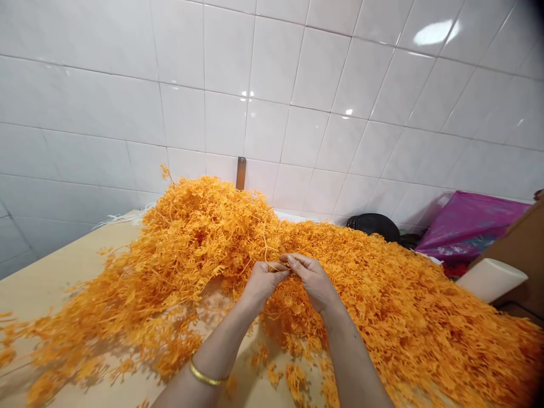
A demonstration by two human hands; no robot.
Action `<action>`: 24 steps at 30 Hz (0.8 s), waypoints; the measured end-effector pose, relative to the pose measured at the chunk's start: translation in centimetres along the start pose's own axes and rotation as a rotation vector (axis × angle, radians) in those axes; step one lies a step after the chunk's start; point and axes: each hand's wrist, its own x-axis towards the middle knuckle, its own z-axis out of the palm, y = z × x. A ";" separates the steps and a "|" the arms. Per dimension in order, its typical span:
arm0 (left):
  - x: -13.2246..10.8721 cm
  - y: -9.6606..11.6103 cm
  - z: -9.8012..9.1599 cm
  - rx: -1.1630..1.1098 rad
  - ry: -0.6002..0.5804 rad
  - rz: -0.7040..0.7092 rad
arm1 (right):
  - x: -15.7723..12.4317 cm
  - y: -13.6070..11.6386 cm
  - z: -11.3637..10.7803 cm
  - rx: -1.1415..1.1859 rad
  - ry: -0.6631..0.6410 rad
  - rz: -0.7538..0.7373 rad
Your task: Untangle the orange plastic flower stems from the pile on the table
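1. A white tiled wall (272, 85) is seen across the whole upper half of the frame.
2. A large heap of orange plastic sprigs (408, 306) is spread from the left edge to the lower right corner, and it is piled highest at the centre, against the wall.
3. The heap is carried by a pale beige tabletop (46, 272), which is left bare mainly at the left and at the bottom centre of the frame.
4. A magenta bag (467, 221) is seen at the right, behind the heap and against the wall.
5. A brown cardboard panel (525, 249) is cut off by the right edge, and a white roll (493, 279) is seen lying just in front of it.
6. A black object (373, 225) is partly hidden behind the heap, left of the bag.
7. The left hand (263, 280) and the right hand (312, 280) are held together at the centre, over the heap's near edge.
8. A metal strip (241, 173) is fixed upright on the wall above the heap.
9. A gold bangle (204, 375) is worn on the left wrist.
10. A small orange sprig (279, 267) is pinched between the narrowed fingers of both hands, whose tips are nearly touching.
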 end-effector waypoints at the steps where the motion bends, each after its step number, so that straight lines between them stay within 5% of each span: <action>1: 0.0 0.0 -0.1 -0.005 0.011 0.005 | -0.1 -0.1 0.1 -0.011 -0.021 -0.016; 6: 0.0 0.2 -0.2 -0.040 -0.056 0.060 | -0.1 0.3 0.7 -0.064 0.010 -0.096; 9: -0.4 0.3 0.0 -0.021 -0.192 0.064 | 0.3 0.8 0.1 -0.032 0.219 -0.104; 12: -0.8 0.0 0.4 0.034 -0.317 0.022 | 0.6 0.5 -2.0 0.242 0.535 -0.004; 15: -0.7 -0.5 0.4 0.036 -0.273 -0.005 | 0.5 -0.6 -3.9 0.398 0.678 0.040; 21: 0.2 -0.7 -0.8 0.025 -0.157 0.036 | -0.2 -1.4 -2.8 0.028 0.372 0.059; 24: 0.5 -0.7 -1.2 0.024 -0.162 0.091 | -0.4 -1.2 -2.0 -0.234 0.092 0.056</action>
